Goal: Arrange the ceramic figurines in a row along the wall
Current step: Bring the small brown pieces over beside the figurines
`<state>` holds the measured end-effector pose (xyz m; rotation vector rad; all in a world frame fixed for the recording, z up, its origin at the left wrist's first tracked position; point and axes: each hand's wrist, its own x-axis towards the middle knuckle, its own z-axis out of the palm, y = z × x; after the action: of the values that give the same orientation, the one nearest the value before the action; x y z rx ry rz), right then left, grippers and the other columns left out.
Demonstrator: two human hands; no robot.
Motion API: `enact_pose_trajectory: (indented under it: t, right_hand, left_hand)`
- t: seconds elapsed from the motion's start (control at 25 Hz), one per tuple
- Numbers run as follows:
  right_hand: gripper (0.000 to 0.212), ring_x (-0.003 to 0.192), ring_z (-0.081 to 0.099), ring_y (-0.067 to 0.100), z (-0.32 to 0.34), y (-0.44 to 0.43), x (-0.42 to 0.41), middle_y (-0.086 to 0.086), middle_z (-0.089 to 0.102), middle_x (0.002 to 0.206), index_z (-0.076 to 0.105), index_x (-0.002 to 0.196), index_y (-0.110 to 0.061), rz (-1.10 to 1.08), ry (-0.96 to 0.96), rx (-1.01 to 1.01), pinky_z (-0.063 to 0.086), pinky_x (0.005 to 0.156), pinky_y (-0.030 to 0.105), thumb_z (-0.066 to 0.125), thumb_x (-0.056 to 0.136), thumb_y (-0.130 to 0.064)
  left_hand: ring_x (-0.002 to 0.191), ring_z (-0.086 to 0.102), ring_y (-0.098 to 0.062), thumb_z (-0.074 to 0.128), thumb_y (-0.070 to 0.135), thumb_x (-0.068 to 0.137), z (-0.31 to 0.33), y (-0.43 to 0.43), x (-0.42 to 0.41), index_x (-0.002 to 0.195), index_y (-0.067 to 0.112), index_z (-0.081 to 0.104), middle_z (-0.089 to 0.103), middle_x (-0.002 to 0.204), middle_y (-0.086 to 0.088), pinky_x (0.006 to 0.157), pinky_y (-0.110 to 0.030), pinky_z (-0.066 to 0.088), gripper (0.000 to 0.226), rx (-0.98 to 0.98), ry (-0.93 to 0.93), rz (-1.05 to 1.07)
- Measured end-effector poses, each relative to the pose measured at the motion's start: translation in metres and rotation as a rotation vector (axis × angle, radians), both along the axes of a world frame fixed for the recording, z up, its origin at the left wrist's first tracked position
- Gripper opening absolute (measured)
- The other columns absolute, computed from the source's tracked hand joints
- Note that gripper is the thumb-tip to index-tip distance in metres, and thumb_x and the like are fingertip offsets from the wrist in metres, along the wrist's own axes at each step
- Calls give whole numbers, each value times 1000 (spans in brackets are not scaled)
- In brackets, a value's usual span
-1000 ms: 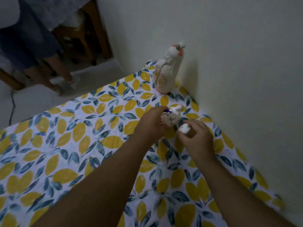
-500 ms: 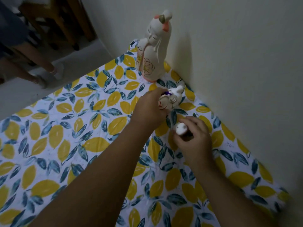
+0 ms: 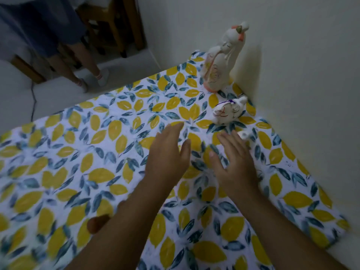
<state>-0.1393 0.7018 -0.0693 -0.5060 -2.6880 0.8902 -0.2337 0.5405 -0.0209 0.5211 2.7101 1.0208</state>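
A tall white figurine (image 3: 222,61) with an orange hair ornament stands upright by the wall at the far end of the leaf-patterned cloth (image 3: 81,164). Just nearer, a small white animal figurine (image 3: 227,113) with purple and red markings rests on the cloth beside the wall. A tiny white figurine (image 3: 244,135) sits nearer still, partly hidden behind my right hand (image 3: 234,162). That hand hovers open just short of it, fingers spread. My left hand (image 3: 168,154) is open too, flat over the cloth, left of the figurines and holding nothing.
The white wall (image 3: 292,94) runs along the right edge of the cloth. Another person's legs (image 3: 78,61) stand on the floor beyond the cloth's far edge, next to wooden chair legs (image 3: 116,36). A dark cable (image 3: 33,98) lies at far left.
Both hands have let go of the two small figurines and drawn back toward me, fingers now spread. The animal figurine and the tiny one now rest on the cloth by the wall.
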Motion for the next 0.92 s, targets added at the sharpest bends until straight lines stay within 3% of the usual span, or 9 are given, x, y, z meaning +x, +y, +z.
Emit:
enact_pose_trajectory:
  t: [0.2,0.36,0.44,0.52,0.64,0.72,0.8,0.92]
  right_hand:
    - [58,154,16,14,18,-112,16,-8,31,161,39,153,-23,358,-159,-5,18,124,43,38,101,-46]
    - [64,155,10,16,20,-188,24,-8,20,166,29,156,-33,576,-276,-77,20,122,40,53,97,-26]
    - [69,154,11,18,13,-215,20,-5,18,167,28,156,-35,613,-366,-111,24,121,42,59,96,-20]
    - [59,149,27,25,6,-229,16,4,32,162,42,151,-26,585,-371,-144,35,116,47,59,96,-10]
    - [41,125,55,32,1,-237,20,14,60,133,64,131,-12,452,-267,-150,48,101,51,62,93,3]
    - [41,116,58,33,5,-239,31,14,63,124,66,128,-15,345,-252,-187,51,97,51,66,91,2]
    - [45,115,60,29,10,-235,50,10,63,124,63,129,-21,209,-256,-259,53,95,42,74,88,-5]
    - [41,117,61,26,17,-205,77,7,65,126,63,123,-24,44,-205,-363,53,94,34,78,87,-13]
  left_hand:
    - [149,24,-23,51,37,100,7,-137,75,149,19,40,40,155,-3,120,-49,22,54,-149,42,191]
    - [150,19,-25,50,32,98,-12,-208,106,153,18,33,30,161,-6,120,-46,24,59,-180,-67,286]
    - [145,29,-27,53,32,98,-27,-225,113,153,18,32,35,157,-7,114,-44,34,60,-167,-113,229]
    - [132,45,-27,55,26,100,-39,-232,114,150,17,37,47,147,-7,102,-43,46,55,-105,-143,193]
    - [110,58,-29,60,18,97,-43,-239,104,141,15,48,59,127,-10,88,-41,51,46,-68,-128,161]
    - [101,60,-28,64,16,95,-42,-243,100,140,16,47,63,118,-9,83,-41,52,48,-58,-139,136]
    - [86,60,-22,66,15,93,-40,-239,103,139,18,44,66,104,-6,75,-42,54,51,-40,-187,99]
    - [84,60,-22,71,16,88,-37,-209,108,116,17,53,65,97,-3,74,-46,54,34,-13,-190,-8]
